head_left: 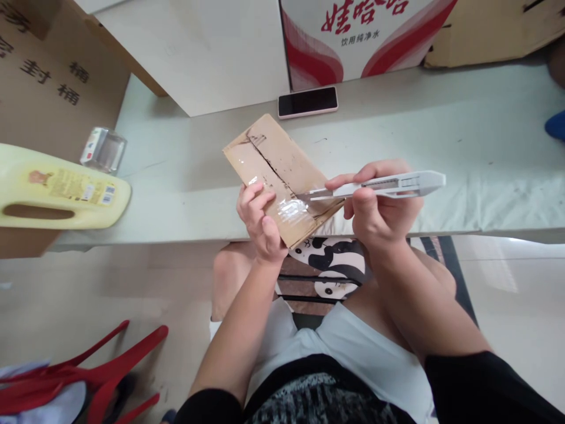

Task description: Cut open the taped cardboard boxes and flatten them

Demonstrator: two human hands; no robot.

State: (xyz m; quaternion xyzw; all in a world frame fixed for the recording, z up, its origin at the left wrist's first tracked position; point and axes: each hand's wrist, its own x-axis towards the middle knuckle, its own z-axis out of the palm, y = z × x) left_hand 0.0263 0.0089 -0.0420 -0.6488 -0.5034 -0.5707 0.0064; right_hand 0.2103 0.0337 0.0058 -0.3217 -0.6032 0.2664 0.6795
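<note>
A small brown cardboard box (291,156) with clear tape along its seam is tilted at the front edge of the covered table. My left hand (261,221) is closed on the box's left side, fingers over its taped face. In my right hand (384,206) is a white utility knife (397,184), pointing left. Its blade meets the tape near the lower end of the dark seam. How deep the blade sits cannot be made out. The inside of the box is hidden.
Behind the box, a phone (308,102) lies before a red-and-white carton (353,44) and a white box (198,53). To the left are a yellow jug (62,185), a clear container (103,150) and a large carton (53,76). A red stool (110,365) stands on the floor.
</note>
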